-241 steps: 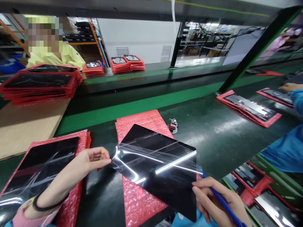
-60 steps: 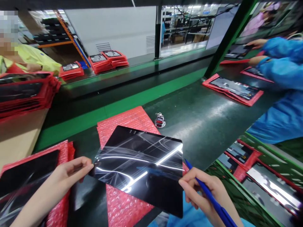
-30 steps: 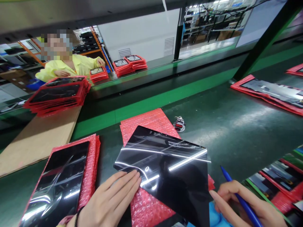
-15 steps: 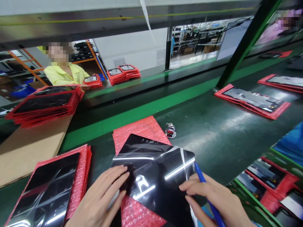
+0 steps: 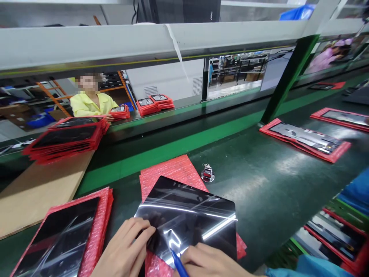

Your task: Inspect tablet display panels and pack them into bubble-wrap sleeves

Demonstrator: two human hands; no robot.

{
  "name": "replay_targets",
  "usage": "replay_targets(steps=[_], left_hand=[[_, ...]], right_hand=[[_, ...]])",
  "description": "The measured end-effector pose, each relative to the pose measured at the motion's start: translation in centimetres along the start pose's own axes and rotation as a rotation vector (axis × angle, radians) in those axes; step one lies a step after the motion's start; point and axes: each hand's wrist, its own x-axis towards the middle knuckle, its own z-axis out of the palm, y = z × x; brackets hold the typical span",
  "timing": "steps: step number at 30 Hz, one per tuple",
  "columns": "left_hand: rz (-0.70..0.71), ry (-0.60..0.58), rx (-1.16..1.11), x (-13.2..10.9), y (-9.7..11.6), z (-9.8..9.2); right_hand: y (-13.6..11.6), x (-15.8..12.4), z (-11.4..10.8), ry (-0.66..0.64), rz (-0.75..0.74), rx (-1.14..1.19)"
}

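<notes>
A glossy black screen panel lies at an angle over red bubble-wrap sleeves in front of me. My left hand grips the panel's left edge, its fingers bent over the surface. A blue pen is held in my right hand, over the lower middle of the panel. Its tip points up and left and appears at or just above the surface; contact is unclear. To the left, another black screen rests on red bubble wrap. A small metal-and-red item sits beyond the panel.
Red-wrapped panels are stacked at the far left by a brown board. More wrapped panels lie at the right, near a green post. A green crate is at lower right. A co-worker in yellow stands opposite.
My right hand has moved left with the pen, from the panel's right edge to over its lower middle. The left hand stays at the left edge. The view has tilted up slightly.
</notes>
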Motion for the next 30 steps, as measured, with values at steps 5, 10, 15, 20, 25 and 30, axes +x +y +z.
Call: replay_targets(steps=[5,10,15,20,25,30], left_hand=[[0.011,-0.013,0.029,0.7,0.2,-0.2],[-0.008,-0.052,-0.001,1.7,0.1,0.3],[-0.101,-0.151,-0.074,3.2,-0.6,1.0],[-0.156,-0.230,-0.170,5.8,-1.2,1.2],[-0.158,-0.251,-0.214,8.3,-1.9,1.7],[-0.194,-0.225,-0.258,9.9,-2.9,3.0]], right_hand=[[0.0,1.5,1.0,0.179,-0.036,-0.297],[0.2,2.0,-0.1,0.165,0.072,-0.426],[0.9,1.7,-1.6,-0.051,0.274,-0.381],[2.0,1.9,-3.7,-0.170,0.473,-0.366],[3.2,1.7,-4.9,-0.163,0.616,-0.275],[4.9,0.5,-5.9,-0.059,0.730,-0.040]])
